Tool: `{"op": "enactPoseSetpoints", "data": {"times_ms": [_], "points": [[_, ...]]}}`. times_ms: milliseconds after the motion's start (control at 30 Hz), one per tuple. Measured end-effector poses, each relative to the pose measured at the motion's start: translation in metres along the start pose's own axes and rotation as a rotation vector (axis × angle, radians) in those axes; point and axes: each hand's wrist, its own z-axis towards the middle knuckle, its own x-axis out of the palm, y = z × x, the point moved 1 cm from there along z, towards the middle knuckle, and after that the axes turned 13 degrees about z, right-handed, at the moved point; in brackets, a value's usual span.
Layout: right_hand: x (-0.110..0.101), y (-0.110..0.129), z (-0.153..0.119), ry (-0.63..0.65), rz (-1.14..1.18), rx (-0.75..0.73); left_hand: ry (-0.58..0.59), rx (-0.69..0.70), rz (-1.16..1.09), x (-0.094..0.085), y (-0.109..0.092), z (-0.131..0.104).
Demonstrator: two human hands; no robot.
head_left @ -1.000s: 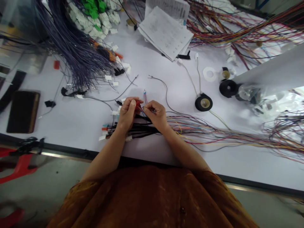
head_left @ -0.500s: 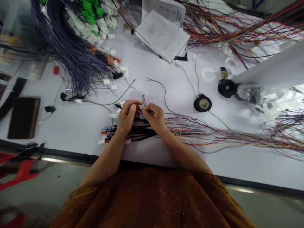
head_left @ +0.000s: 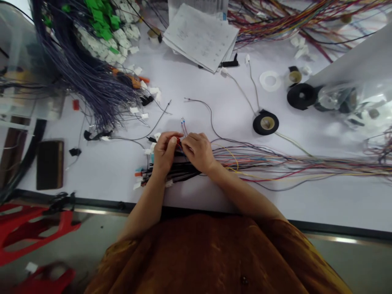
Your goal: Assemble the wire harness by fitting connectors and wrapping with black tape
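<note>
My left hand (head_left: 165,150) is closed round a small red connector (head_left: 177,141), mostly hidden by the fingers. Close against it, my right hand (head_left: 198,150) has its fingers pinched on thin wires at the connector; the exact grip is hidden. Two wire ends with metal terminals (head_left: 183,121) stick up between the hands. Beneath both hands runs a wire bundle (head_left: 260,161), its left part in black sleeving (head_left: 186,173) with white and orange connectors (head_left: 138,174) at the end. A loose dark wire (head_left: 211,112) curves just beyond my right hand.
Black tape rolls (head_left: 266,123) lie to the right, beside a white ring (head_left: 270,81). Papers (head_left: 200,38) rest at the back. Purple wires (head_left: 88,77) and green connectors (head_left: 102,18) are piled back left. A phone (head_left: 50,164) sits at left, near red chair parts (head_left: 39,228).
My right hand's fingers have closed in nearer the connector, and its back now turns up more. The terminal-tipped wires show more plainly apart. The view has shifted slightly.
</note>
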Motion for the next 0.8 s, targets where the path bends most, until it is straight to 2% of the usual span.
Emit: {"op": "enactPoseSetpoints", "data": {"times_ms": [67, 167, 267, 567, 800], "points": [[0.0, -0.003, 0.0, -0.041, 0.134, 0.035, 0.014, 0.032, 0.03, 0.0, -0.001, 0.0], [-0.001, -0.008, 0.0, -0.134, 0.374, 0.066, 0.045, -0.036, -0.108, 0.001, 0.002, 0.0], [-0.003, -0.011, 0.002, -0.195, 0.476, 0.104, 0.054, -0.081, -0.168, 0.0, 0.006, 0.0], [-0.006, -0.014, 0.003, -0.139, 0.539, 0.172, 0.012, -0.07, -0.167, -0.001, 0.002, 0.0], [-0.003, -0.013, 0.0, -0.163, 0.426, 0.126, 0.039, -0.02, -0.054, -0.001, 0.0, -0.001]]}}
